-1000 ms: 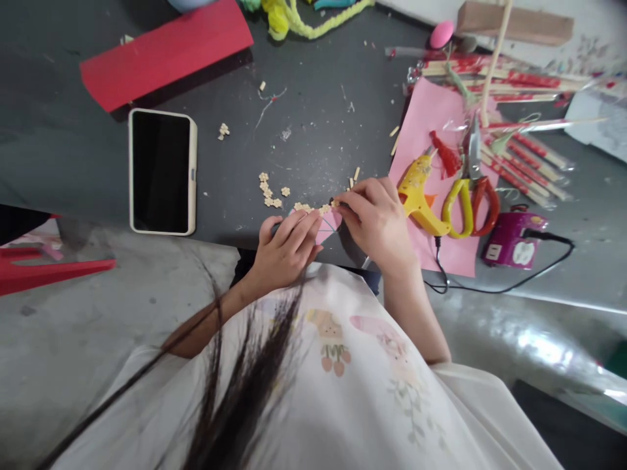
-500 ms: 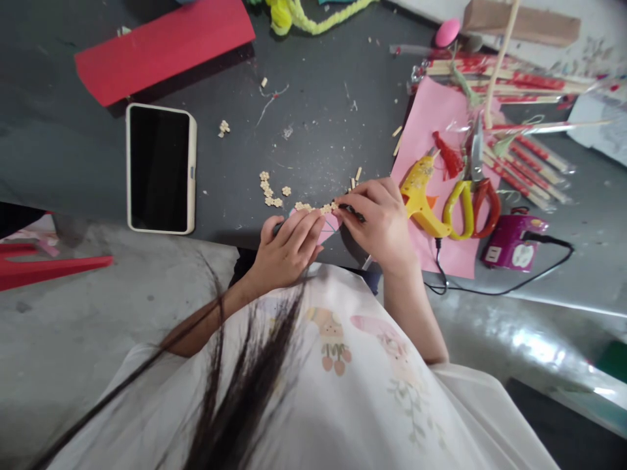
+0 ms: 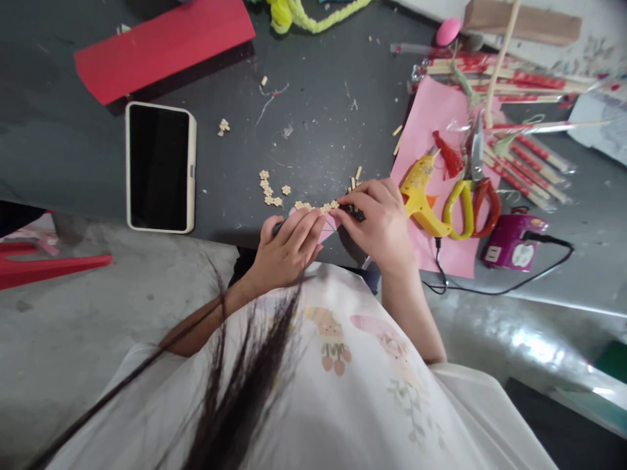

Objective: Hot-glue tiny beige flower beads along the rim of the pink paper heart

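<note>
A small pink piece (image 3: pixel 329 226) with thin blue lines lies at the table's front edge, and small pale flower-shaped pieces (image 3: pixel 326 207) run in a row along its far edge. My left hand (image 3: pixel 289 251) rests over it, fingers together and pressing it down; a bit of something dark shows by the thumb. At the row's right end, my right hand (image 3: pixel 377 219) is closed in a pinch, its fingertips touching the last flower. Something black (image 3: pixel 353 211) shows between its fingers; its kind is unclear. More flower pieces (image 3: pixel 267 189) form a curved line left of the pink piece.
Left stands a phone (image 3: pixel 159 168), behind it a red folded sheet (image 3: pixel 166 49). To the right, a yellow glue gun (image 3: pixel 421 196) and scissors (image 3: pixel 473 189) lie on pink paper (image 3: pixel 431 111), beside a purple box (image 3: pixel 514 241) with a black cable. Wrapped sticks (image 3: pixel 529 163) lie beyond.
My right hand's fingertips have shifted very slightly at the end of the flower row. My left hand stays in place on the pink piece.
</note>
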`<control>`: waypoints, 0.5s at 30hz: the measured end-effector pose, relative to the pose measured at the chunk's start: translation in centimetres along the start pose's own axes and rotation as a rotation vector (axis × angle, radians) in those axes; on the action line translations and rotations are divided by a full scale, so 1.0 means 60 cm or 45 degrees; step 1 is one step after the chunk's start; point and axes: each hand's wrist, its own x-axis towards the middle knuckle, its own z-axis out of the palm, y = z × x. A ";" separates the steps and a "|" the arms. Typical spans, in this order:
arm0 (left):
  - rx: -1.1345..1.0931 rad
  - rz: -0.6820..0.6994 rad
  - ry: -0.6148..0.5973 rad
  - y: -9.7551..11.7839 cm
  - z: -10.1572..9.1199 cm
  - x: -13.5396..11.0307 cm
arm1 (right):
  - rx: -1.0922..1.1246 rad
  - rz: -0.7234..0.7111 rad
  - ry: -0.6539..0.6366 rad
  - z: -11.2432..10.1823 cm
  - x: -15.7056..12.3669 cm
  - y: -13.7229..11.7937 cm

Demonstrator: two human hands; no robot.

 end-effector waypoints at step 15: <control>0.010 0.021 0.005 -0.001 -0.002 0.004 | 0.070 -0.026 -0.049 -0.002 0.005 0.007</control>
